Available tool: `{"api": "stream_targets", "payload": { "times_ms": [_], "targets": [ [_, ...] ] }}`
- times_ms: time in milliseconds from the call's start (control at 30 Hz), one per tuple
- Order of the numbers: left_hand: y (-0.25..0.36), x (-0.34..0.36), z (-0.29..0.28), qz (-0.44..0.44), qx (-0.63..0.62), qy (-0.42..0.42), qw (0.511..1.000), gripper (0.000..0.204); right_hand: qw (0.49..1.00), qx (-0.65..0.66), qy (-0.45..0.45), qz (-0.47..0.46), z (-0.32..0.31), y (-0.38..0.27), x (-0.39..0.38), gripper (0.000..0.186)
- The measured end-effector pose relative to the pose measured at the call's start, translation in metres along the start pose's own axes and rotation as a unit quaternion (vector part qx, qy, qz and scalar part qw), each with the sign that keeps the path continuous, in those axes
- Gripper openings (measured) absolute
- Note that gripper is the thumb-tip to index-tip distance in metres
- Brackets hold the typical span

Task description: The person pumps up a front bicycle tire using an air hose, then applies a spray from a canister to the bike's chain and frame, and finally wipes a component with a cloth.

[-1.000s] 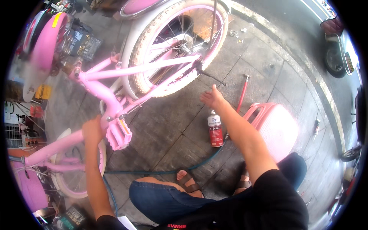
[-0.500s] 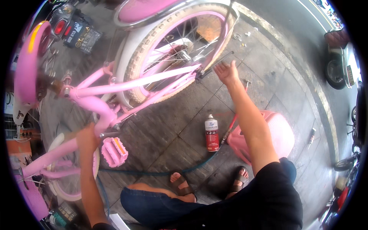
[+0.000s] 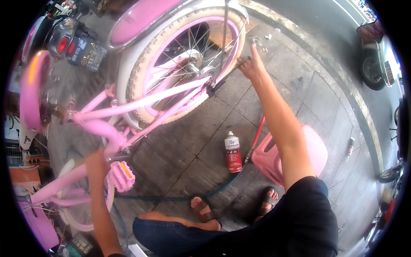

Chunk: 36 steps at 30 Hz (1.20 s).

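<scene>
A pink bicycle point(image 3: 141, 101) fills the left side, its spoked wheel with a pale tyre point(image 3: 139, 81) at the upper middle. My left hand point(image 3: 97, 162), slightly blurred, is closed round the thick pink frame tube beside the crank and pink pedal point(image 3: 123, 176). A thin dark rod point(image 3: 231, 73) sticks out from the wheel's axle area. At its outer end is my right hand point(image 3: 253, 67), its fingers bent against the rod and its thumb stretched up. The curved pink saddle point(image 3: 31, 94) is at the far left.
A red-and-white spray can point(image 3: 233, 156) stands on the paving between my feet and the wheel. Right of it are a pink plastic stool point(image 3: 314, 147) and a hose point(image 3: 214, 191) with a red end. A small tube point(image 3: 350, 146) lies farther right. Parked scooters point(image 3: 376, 73) edge the scene.
My right hand has moved up and left onto the rod's end. The bicycle appears farther left in view. My left hand stays at the frame tube; the pedal has tilted.
</scene>
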<state>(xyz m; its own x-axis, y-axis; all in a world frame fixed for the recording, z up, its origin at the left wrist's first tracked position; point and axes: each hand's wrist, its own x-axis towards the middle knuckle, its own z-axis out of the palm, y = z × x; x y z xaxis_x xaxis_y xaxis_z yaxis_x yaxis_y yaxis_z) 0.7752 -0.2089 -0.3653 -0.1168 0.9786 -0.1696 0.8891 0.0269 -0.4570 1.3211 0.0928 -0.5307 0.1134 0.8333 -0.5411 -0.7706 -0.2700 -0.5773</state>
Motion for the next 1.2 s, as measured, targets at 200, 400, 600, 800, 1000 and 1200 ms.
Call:
{"api": "stream_targets", "payload": {
  "times_ms": [200,400,600,800,1000,1200],
  "targets": [
    [0.005,-0.001,-0.011,-0.004,-0.011,0.016,1.000,0.039,0.940,-0.307,0.051,-0.144,-0.019,0.010,-0.019,0.072],
    [0.006,-0.007,-0.024,-0.003,-0.004,0.022,1.000,0.041,0.429,-0.778,-0.069,-0.453,-0.035,0.037,-0.051,0.049],
    [0.007,0.005,-0.010,0.014,-0.001,0.021,1.000,0.037,0.521,-0.831,-0.065,-0.186,-0.095,0.105,-0.058,0.036],
    [-0.004,0.003,0.008,0.013,-0.026,0.058,0.998,0.033,0.545,-0.820,-0.153,-0.085,-0.072,0.180,-0.114,0.047],
    [0.008,-0.001,-0.016,0.026,-0.019,0.077,0.996,0.029,0.551,-0.817,-0.144,-0.089,-0.082,0.163,-0.120,0.048],
    [0.015,-0.005,-0.013,0.013,-0.038,0.086,0.995,0.024,0.523,-0.839,-0.122,-0.084,-0.082,0.165,-0.113,0.045]
  ]
}}
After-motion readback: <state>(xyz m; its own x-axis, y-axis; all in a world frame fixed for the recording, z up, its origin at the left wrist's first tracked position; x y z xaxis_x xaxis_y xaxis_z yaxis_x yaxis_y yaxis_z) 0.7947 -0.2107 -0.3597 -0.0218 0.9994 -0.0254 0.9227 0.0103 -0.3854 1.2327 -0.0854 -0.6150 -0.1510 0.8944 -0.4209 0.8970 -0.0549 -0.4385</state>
